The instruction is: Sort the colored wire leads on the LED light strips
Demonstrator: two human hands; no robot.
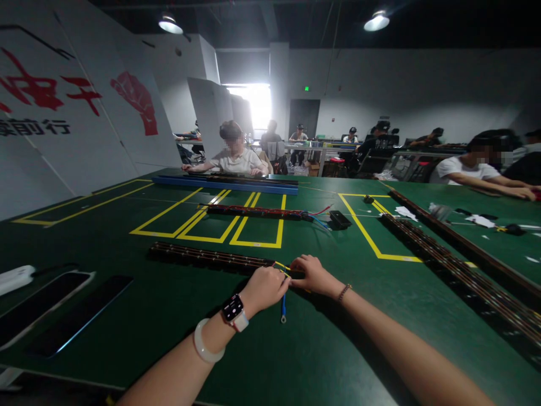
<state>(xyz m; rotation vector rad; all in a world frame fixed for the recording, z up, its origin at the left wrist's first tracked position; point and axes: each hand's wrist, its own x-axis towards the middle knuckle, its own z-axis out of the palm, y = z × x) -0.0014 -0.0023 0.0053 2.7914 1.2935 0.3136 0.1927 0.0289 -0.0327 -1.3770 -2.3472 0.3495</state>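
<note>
A long dark track bar (211, 256) with thin copper-coloured strips lies in front of me on the green table. At its right end my left hand (265, 288) is closed, fingertips pinched on the cable ends. A yellow wire (281, 265) runs out just above those fingers. Below them hangs a short blue cable (283, 307) tipped with a metal ring lug (283, 320). My right hand (315, 275) meets the left from the other side, its fingers closed round a small black part (298, 274) that is mostly hidden. The fingertips of both hands almost touch.
Beyond lies a similar bar (257, 212) with loose coloured wires near a black box (340, 220). More long bars (448, 262) run along the right. Two phones (80, 316) lie at left. A co-worker (236, 152) sits opposite behind a blue rail (224, 184).
</note>
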